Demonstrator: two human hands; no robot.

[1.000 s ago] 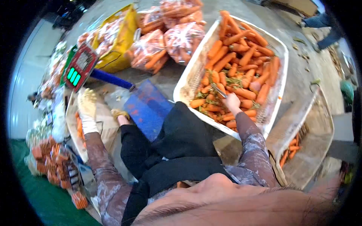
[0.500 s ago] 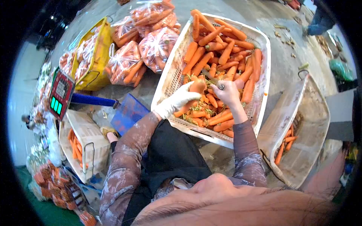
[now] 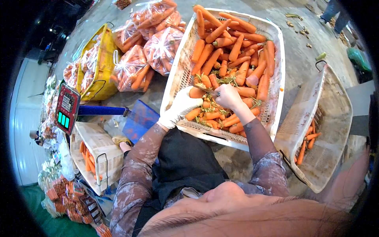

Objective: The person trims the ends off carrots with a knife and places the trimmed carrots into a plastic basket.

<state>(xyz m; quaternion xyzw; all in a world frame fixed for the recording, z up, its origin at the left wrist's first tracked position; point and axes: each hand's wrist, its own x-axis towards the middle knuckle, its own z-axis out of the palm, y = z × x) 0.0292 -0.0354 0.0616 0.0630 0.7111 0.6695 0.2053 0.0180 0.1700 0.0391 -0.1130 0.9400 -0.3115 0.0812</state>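
My left hand [image 3: 181, 107], in a white glove, is closed around a carrot [image 3: 196, 93] over the near left part of a white crate [image 3: 281, 85]. The fist of my right hand [image 3: 229, 97], bare, grips a small knife [image 3: 209, 91]. Its blade reaches left to the held carrot's end and seems to touch it; the handle is mostly hidden by my fingers. Beneath both hands lie loose carrots [image 3: 235, 48], with cut pieces and green stem trimmings [image 3: 239, 79] among them.
Bagged carrots [image 3: 164, 49] stand left of the crate, beside a yellow crate [image 3: 99, 81]. A scale with a red display [image 3: 66, 106] and blue platform [image 3: 139, 120] is nearer. White crates with some carrots stand at left [image 3: 112, 158] and right [image 3: 331, 130]. A person's legs [image 3: 335, 15] show at far right.
The knife in my right hand has come down and left to the held carrot's end. My left hand has turned the carrot flatter. The whole view has shifted slightly.
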